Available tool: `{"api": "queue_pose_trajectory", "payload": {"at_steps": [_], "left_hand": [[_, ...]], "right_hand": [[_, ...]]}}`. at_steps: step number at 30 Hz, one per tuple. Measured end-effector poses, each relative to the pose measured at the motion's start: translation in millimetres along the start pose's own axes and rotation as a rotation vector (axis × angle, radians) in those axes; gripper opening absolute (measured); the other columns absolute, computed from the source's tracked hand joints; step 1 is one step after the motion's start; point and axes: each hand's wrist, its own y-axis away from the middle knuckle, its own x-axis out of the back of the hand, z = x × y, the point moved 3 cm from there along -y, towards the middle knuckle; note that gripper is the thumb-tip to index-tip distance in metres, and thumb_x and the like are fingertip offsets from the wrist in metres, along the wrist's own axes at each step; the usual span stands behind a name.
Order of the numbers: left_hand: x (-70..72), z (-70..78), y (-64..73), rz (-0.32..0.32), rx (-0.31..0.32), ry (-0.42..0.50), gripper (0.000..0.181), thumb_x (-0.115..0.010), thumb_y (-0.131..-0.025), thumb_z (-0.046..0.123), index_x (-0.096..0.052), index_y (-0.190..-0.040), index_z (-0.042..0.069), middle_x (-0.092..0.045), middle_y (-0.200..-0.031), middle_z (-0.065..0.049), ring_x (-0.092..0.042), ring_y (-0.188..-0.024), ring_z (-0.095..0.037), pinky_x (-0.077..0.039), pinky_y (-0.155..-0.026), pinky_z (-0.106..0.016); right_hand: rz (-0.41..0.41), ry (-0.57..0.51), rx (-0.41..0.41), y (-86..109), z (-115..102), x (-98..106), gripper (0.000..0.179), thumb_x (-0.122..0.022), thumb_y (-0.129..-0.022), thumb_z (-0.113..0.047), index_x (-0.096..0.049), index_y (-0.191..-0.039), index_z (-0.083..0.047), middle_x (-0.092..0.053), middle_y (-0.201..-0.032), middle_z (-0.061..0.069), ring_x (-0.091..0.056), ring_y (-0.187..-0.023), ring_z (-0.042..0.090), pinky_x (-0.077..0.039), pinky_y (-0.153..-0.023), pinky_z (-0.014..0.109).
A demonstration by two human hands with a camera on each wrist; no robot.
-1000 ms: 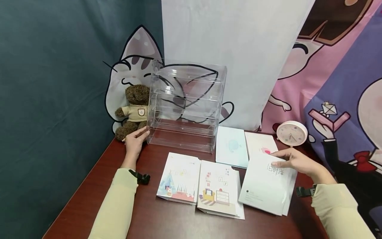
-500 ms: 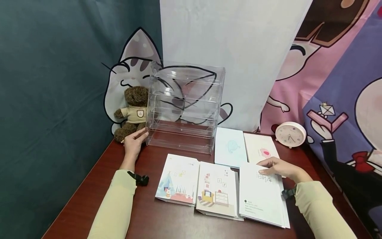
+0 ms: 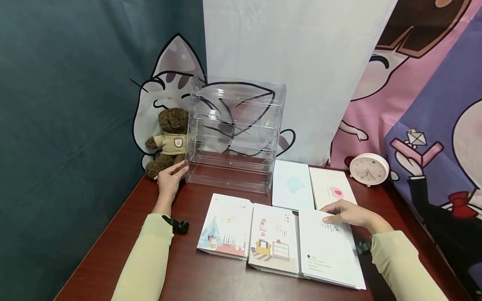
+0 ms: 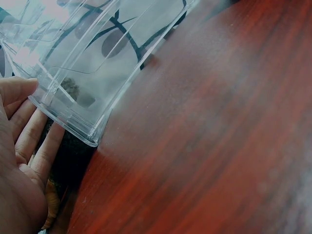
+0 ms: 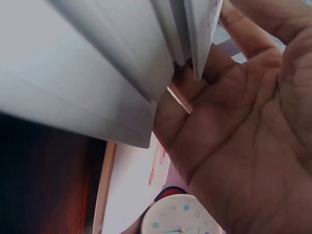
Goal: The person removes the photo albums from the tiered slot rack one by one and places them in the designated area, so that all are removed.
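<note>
A clear acrylic rack (image 3: 233,131) with several tiers stands at the back. My left hand (image 3: 170,182) is at its lower left edge, the thumb over the edge and the other fingers along the outer side. My right hand (image 3: 350,214) grips a white book (image 3: 327,251) by its top edge, thumb on the printed face, fingers behind it. The right wrist view shows several layers there; whether it is one book or more, I cannot tell. To its left lie a book with a yellow armchair (image 3: 275,238) and a book with a blue tent (image 3: 226,225).
Behind the white book lie a pale blue book (image 3: 291,184) and a cream book with a pink drawing (image 3: 331,186). A round alarm clock (image 3: 369,168) stands at the back right. A brown teddy bear (image 3: 173,140) sits left of the rack on the dark red table (image 3: 203,284).
My right hand has brought the white book left and towards me, up against the armchair book, and uncovered more of the cream book. My left hand has stayed at the rack.
</note>
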Motion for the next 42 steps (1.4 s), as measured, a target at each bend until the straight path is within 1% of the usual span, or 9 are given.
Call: {"api": "queue_pose_trajectory", "payload": {"at_steps": [5,11,16,26,30,34,37,40,42], "left_hand": [[0.7,-0.1,-0.4,0.015,0.01,-0.019,0.033,-0.082,-0.085,0.009,-0.076,-0.118,0.006,-0.076,-0.107,0.001,-0.07,-0.093,-0.002,-0.057,-0.076,-0.017],[-0.3,-0.3,-0.4,0.007,-0.003,-0.035,0.034,-0.083,-0.085,0.011,-0.076,-0.118,0.006,-0.076,-0.109,-0.001,-0.07,-0.093,-0.003,-0.057,-0.077,-0.017],[-1.8,-2.4,-0.4,0.011,0.003,-0.034,0.033,-0.083,-0.085,0.011,-0.077,-0.117,0.006,-0.076,-0.107,-0.001,-0.07,-0.092,-0.003,-0.058,-0.076,-0.018],[-6.1,-4.6,-2.1,-0.006,0.008,0.012,0.035,-0.082,-0.085,0.008,-0.075,-0.119,0.004,-0.076,-0.107,-0.001,-0.071,-0.092,-0.003,-0.058,-0.077,-0.019],[-9.0,-5.0,-1.6,-0.026,-0.002,0.009,0.036,-0.081,-0.087,0.008,-0.074,-0.121,0.004,-0.074,-0.113,-0.008,-0.071,-0.094,-0.003,-0.058,-0.078,-0.019],[-9.2,-5.3,-1.6,-0.048,-0.019,-0.012,0.041,-0.08,-0.088,0.014,-0.071,-0.128,0.009,-0.07,-0.123,-0.012,-0.07,-0.096,-0.001,-0.057,-0.077,-0.017],[-3.2,-1.3,-2.5,-0.033,-0.033,-0.001,0.045,-0.08,-0.088,0.018,-0.069,-0.131,0.01,-0.068,-0.126,-0.012,-0.07,-0.096,-0.001,-0.058,-0.074,-0.017],[5.7,8.6,-4.5,-0.003,-0.062,-0.028,0.045,-0.08,-0.089,0.023,-0.07,-0.131,0.011,-0.069,-0.127,-0.008,-0.07,-0.096,-0.001,-0.058,-0.073,-0.017],[12.7,19.1,-5.2,0.011,-0.089,-0.142,0.043,-0.077,-0.091,0.031,-0.071,-0.13,0.014,-0.07,-0.127,-0.005,-0.069,-0.1,-0.005,-0.058,-0.078,-0.021]], "right_hand": [[0.028,0.074,0.005,4.8,-7,-3,0.024,-0.073,-0.093,-0.016,-0.074,-0.114,-0.005,-0.074,-0.093,0.006,-0.068,-0.075,0.015,-0.058,-0.064,0.029],[0.042,0.139,0.043,8.6,-17,-8,0.016,-0.075,-0.091,-0.018,-0.074,-0.102,-0.007,-0.072,-0.087,0.004,-0.062,-0.073,0.011,-0.054,-0.062,0.026],[0.063,0.174,0.041,10.3,-21,-11,0.014,-0.077,-0.09,-0.019,-0.074,-0.098,-0.008,-0.071,-0.084,0.002,-0.062,-0.071,0.01,-0.053,-0.06,0.026],[0.078,0.285,0.006,8.2,-20,-10,0.012,-0.078,-0.088,-0.025,-0.076,-0.096,-0.016,-0.071,-0.085,-0.005,-0.062,-0.076,0.009,-0.05,-0.065,0.023],[0.072,0.306,-0.007,8.6,-20,-9,0.014,-0.079,-0.087,-0.027,-0.076,-0.097,-0.017,-0.071,-0.087,-0.006,-0.062,-0.079,0.01,-0.051,-0.067,0.023],[0.086,0.337,-0.012,7.2,-23,-7,0.02,-0.08,-0.087,-0.028,-0.075,-0.102,-0.016,-0.071,-0.092,-0.007,-0.063,-0.084,0.009,-0.052,-0.07,0.024],[0.161,0.404,0.045,0.7,-31,-3,0.024,-0.077,-0.091,-0.025,-0.074,-0.11,-0.012,-0.071,-0.099,-0.005,-0.064,-0.09,0.011,-0.054,-0.074,0.028],[0.327,0.518,0.16,-8.3,-43,3,0.029,-0.073,-0.094,-0.022,-0.071,-0.119,-0.008,-0.071,-0.111,0.002,-0.064,-0.101,0.022,-0.054,-0.085,0.042],[0.457,0.591,0.233,-15.9,-52,9,0.034,-0.071,-0.094,-0.021,-0.067,-0.125,-0.006,-0.067,-0.122,0.009,-0.061,-0.112,0.031,-0.049,-0.094,0.053]]}}
